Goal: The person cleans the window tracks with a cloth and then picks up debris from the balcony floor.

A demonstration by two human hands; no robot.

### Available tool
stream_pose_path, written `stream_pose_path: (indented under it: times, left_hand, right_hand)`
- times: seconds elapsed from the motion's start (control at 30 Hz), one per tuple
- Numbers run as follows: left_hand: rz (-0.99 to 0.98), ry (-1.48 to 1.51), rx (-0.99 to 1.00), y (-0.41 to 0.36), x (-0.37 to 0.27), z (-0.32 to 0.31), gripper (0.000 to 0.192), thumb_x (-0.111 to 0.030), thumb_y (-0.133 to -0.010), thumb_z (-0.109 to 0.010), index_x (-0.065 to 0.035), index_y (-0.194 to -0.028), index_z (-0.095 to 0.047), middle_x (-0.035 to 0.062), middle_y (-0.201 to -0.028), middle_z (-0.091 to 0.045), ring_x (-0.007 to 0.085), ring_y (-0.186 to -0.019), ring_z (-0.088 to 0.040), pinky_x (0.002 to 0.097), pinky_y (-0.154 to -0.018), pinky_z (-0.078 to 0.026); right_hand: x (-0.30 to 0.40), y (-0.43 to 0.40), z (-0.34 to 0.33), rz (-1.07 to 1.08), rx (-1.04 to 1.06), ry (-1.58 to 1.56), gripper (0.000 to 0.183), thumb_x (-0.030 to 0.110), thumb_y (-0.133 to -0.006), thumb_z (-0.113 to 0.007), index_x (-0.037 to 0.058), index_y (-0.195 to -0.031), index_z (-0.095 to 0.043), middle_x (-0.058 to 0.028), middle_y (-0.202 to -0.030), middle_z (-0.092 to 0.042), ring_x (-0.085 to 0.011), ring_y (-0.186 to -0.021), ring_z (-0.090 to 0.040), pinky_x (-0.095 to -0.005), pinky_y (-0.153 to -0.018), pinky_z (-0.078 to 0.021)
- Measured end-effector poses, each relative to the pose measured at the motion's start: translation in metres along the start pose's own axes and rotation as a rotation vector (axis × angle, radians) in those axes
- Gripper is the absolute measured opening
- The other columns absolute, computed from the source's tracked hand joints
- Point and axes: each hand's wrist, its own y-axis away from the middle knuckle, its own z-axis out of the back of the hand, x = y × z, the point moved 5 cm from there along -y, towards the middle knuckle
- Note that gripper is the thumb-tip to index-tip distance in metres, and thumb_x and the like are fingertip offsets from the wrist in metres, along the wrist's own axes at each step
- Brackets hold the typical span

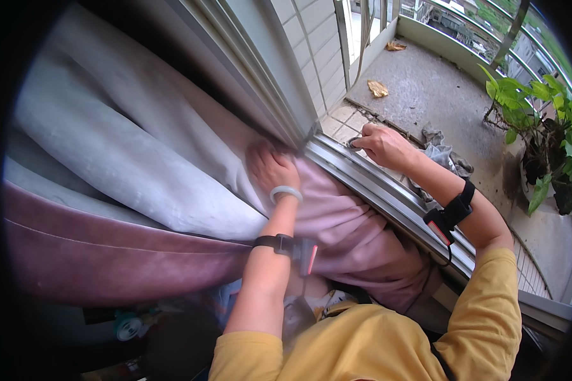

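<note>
My left hand (274,169) rests against the light grey and pink curtain (181,190), close to the window frame's lower corner. Its fingertips are blurred, and I cannot tell whether they grip the fabric. A pale bangle (286,192) circles that wrist. Over the metal sliding track (395,205), my right hand (386,145) pinches a small dark grey piece (352,143), perhaps cloth, just at the track's outer edge. A crumpled grey rag (441,155) lies on the balcony side, behind my right forearm.
Beyond the track is a concrete balcony floor (424,81) with dry leaves (377,88) and a metal railing. A leafy potted plant (548,138) stands at the right. The white window frame (267,71) rises ahead. Pink fabric (357,233) bunches along the track's inner side.
</note>
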Motion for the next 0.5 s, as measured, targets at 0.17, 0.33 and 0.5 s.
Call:
stream_pose_path:
  times: [0.17, 0.33, 0.5]
  left_hand:
    - [-0.015, 0.013, 0.002, 0.001, -0.006, -0.002, 0.036, -0.015, -0.079, -0.045, -0.0040, -0.112, -0.052, 0.0183, -0.122, -0.047, 0.0348, -0.118, -0.040, 0.0461, -0.098, -0.031]
    - [0.010, -0.008, 0.010, 0.000, -0.001, -0.002, 0.036, -0.016, -0.080, -0.043, -0.0040, -0.113, -0.054, 0.0176, -0.124, -0.048, 0.0330, -0.118, -0.042, 0.0422, -0.100, -0.031]
    - [0.008, -0.012, 0.001, 0.000, -0.005, 0.001, 0.036, -0.016, -0.081, -0.044, -0.0049, -0.114, -0.053, 0.0161, -0.125, -0.048, 0.0321, -0.119, -0.042, 0.0416, -0.100, -0.031]
  right_hand:
    - [-0.006, -0.006, -0.029, -0.060, 0.014, 0.077, 0.014, 0.001, -0.071, -0.050, 0.0063, -0.077, -0.061, -0.0135, -0.075, -0.051, -0.0303, -0.078, -0.056, -0.0379, -0.067, -0.0470]
    - [-0.020, -0.027, 0.003, -0.197, -0.258, 0.062, 0.020, 0.006, -0.076, -0.056, 0.0079, -0.093, -0.065, -0.0111, -0.082, -0.055, -0.0294, -0.076, -0.057, -0.0378, -0.065, -0.0464]
    - [-0.008, -0.008, -0.025, -0.034, 0.186, 0.042, 0.020, 0.003, -0.071, -0.056, 0.0087, -0.086, -0.067, -0.0132, -0.077, -0.055, -0.0295, -0.076, -0.058, -0.0378, -0.067, -0.0475]
